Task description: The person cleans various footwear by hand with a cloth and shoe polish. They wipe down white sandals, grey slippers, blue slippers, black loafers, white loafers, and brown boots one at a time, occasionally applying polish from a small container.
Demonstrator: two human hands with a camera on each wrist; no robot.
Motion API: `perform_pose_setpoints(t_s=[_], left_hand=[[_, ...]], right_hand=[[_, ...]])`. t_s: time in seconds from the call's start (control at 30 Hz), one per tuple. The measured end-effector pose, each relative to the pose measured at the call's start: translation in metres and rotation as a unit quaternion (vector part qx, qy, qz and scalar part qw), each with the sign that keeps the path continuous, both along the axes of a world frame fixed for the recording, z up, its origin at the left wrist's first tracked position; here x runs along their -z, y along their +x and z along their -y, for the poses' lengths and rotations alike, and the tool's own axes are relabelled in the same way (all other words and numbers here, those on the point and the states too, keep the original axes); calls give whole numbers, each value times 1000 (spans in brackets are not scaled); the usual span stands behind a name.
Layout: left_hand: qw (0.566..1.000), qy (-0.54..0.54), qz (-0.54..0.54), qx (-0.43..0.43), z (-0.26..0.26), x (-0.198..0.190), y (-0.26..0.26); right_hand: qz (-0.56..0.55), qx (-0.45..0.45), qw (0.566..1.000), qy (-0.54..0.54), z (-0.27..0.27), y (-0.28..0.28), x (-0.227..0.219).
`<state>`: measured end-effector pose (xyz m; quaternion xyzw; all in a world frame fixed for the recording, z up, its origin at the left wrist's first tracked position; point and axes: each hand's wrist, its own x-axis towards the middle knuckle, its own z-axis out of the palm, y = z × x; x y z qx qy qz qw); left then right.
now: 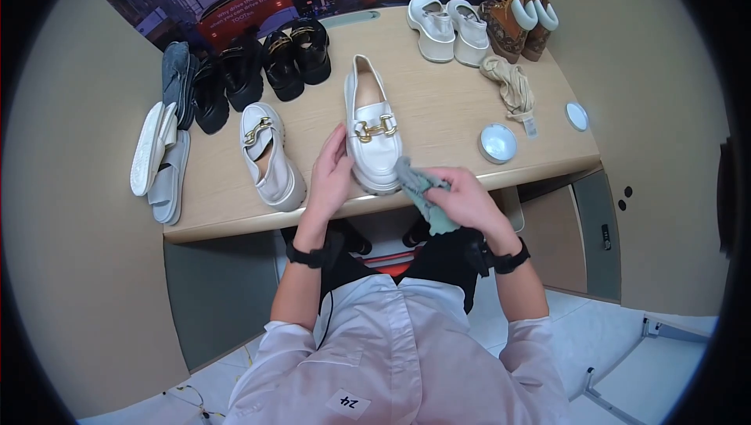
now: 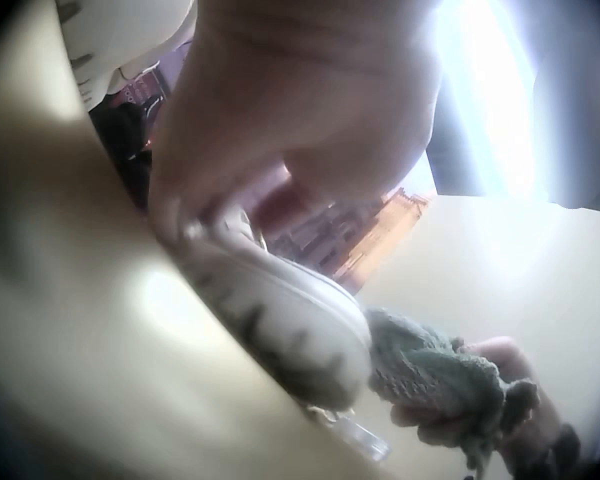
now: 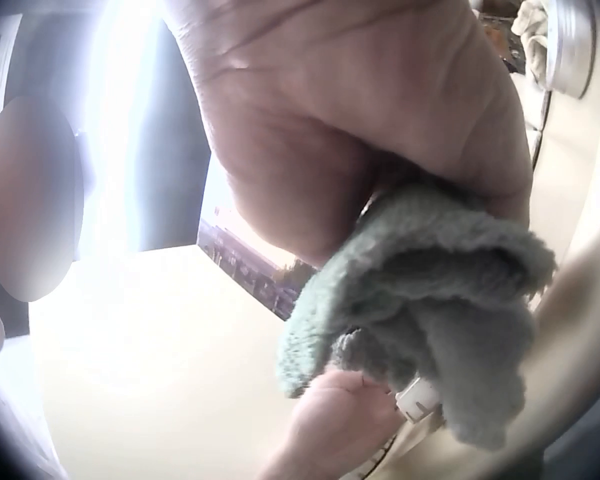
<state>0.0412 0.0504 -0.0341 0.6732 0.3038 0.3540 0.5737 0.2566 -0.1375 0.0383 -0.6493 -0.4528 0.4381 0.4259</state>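
White leather loafer with gold metal buckle, upright on the pale wood-grain table, toe near the front edge. Uneven or hard pressure from the grey-green plush cloth at the toe could skid or twist the shoe. Left hand: fingers nearly straight, together, against the shoe's side. Right hand: fingers and thumb clamped on the cloth.

Head view: bright, even light, mostly crisp; fisheye bows the table edge, black vignette in corners. Left wrist: blown-out streak upper right, hot spot left of center, soft overall. Right wrist: streak upper left, lower left washed out, cloth folds shadowed.
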Motion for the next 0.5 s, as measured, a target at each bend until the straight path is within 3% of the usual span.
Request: perform_pose_setpoints(t_s=[0.07, 0.13, 0.2, 0.27, 0.33, 0.37, 0.47, 0.5], left_hand=[[993, 64, -76, -63, 18, -1, -17], [976, 109, -155, -102, 41, -13, -26], [954, 138, -237, -118, 76, -44, -15], [939, 195, -247, -141, 83, -40, 3], [927, 219, -265, -150, 83, -43, 20], [920, 247, -265, -152, 81, -36, 25], [891, 314, -275, -179, 75, -20, 29], [900, 294, -272, -175, 75, -20, 27]], right_hand=[[31, 41, 997, 50, 12, 1, -2], [-106, 180, 977, 33, 14, 15, -8], [-133, 246, 956, 91, 12, 31, -17], [-89, 279, 945, 145, 5, 19, -22], [-18, 216, 965, 147, 1, 1, -13], [-36, 204, 965, 163, -3, -11, 5], [155, 145, 955, 205, -9, -41, 10], [182, 128, 950, 217, -11, -47, 18]])
